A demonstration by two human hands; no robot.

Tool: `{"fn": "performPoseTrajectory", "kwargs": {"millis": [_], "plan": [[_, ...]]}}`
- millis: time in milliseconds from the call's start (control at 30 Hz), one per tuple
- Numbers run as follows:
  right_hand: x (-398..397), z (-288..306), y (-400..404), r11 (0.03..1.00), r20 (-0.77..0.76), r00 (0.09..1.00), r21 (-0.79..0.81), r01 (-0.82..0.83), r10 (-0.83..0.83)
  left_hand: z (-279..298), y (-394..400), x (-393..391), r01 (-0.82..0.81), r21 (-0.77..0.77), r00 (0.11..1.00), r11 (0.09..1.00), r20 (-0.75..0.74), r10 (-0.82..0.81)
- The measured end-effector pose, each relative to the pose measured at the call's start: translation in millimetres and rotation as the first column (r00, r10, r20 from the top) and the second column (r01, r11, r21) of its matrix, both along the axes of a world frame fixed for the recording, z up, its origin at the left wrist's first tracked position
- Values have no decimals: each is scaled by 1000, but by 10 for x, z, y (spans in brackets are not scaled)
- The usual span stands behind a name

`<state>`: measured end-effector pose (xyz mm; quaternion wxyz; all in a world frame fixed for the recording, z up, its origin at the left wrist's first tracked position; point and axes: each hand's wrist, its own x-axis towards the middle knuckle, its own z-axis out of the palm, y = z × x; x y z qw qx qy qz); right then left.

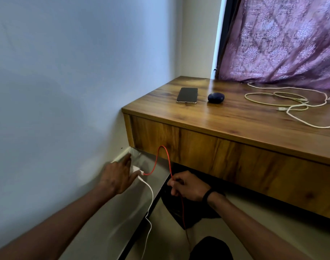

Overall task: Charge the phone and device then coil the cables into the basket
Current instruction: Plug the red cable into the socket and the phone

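Likely, with the left hand spread loosely at the white charger and the right hand pinching the red cable, a tug could unseat the plug.

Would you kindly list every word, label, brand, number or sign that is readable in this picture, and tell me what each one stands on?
None: no text can be read anywhere in this view.
The phone lies with a dark, blank screen.
The dark blue case shows no legible marking.
The white charger by the left hand is too blurred to show any print.
The curtain bears only a pattern.
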<state>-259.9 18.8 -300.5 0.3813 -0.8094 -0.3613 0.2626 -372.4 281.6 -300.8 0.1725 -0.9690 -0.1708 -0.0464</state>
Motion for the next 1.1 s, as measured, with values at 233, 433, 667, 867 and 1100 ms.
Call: {"fn": "performPoseTrajectory", "kwargs": {"millis": [233,433,667,867,1100], "plan": [[-65,184,142,997,158,986,-66,-42,52,226,-127,-79,117,257,974,959,-221,-60],[-54,659,68,990,207,969,-67,-121,132,505,-850,-244,245,-487,902,839,431,-13],[-185,971,-168,979,289,941,-149,-138,176,824,-1364,-116,564,-809,735,-164,401,546],[-7,1172,-869,961,305,952,-272,55,31,912,-983,-558,690,-715,448,-112,301,842],[-83,1677,-1039,974,342,935,-159,161,-99,799,-1001,-1027,91,-706,587,702,608,535]]}}
